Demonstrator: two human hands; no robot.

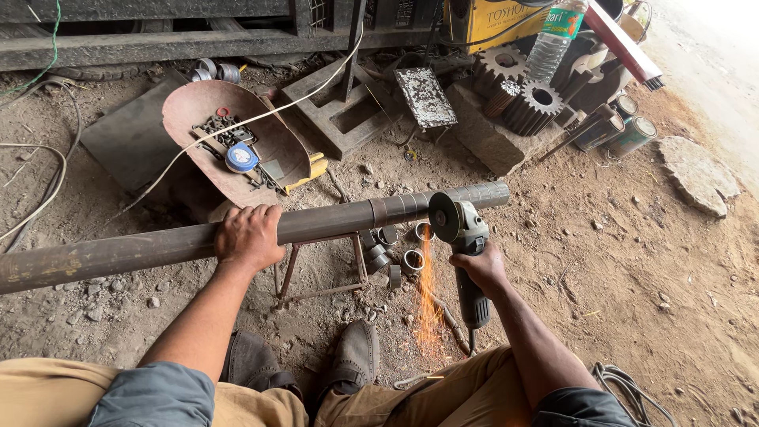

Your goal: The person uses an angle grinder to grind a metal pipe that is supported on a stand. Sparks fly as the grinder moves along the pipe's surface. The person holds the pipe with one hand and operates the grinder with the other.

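A steel pipe (pixel 158 247) is being cut with an angle grinder (pixel 462 237) over a dirt floor (pixel 632 269).

The pipe is being carried on a small metal stand (pixel 320 273), its long axis running left to right and rising slightly toward the right end. It is being pinned down from above by the left hand (pixel 249 236), whose grip is closed over the top of it. The grinder is being held in the right hand (pixel 484 269), fingers wrapped tight round its body, with the disc being pressed against the pipe near the right end, well apart from the left hand. Sparks (pixel 428 292) are being thrown downward toward the shoe (pixel 354 356). Cut rings (pixel 413 258) are lying just beneath.
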